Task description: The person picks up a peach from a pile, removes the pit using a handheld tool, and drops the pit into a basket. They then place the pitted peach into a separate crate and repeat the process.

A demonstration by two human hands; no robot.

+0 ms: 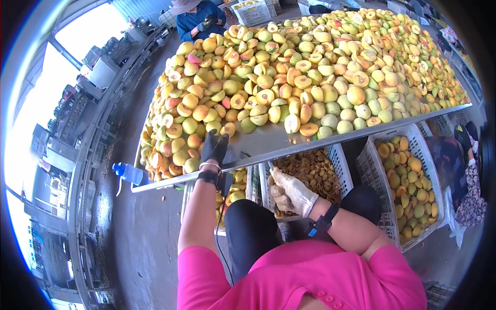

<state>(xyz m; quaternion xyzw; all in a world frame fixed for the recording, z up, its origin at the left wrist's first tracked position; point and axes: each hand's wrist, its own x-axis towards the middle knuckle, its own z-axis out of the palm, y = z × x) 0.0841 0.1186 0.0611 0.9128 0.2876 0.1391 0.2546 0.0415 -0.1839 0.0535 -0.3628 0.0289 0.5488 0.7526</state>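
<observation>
My left hand, in a black glove, reaches over the near edge of the metal table. Its fingers are stretched out and apart, with the tips right at a halved peach on the edge of the fruit pile. The white-gloved right hand is closed below the table edge, over a crate of brown pits and scraps. A thin metal tool pokes out from its fingers, most of it hidden in the fist. Many peaches in the pile are cut in half.
Crates of peach halves stand under the table at left and at right. A blue-capped bottle is at the table's left corner. Across the table is a co-worker; another person is at far right.
</observation>
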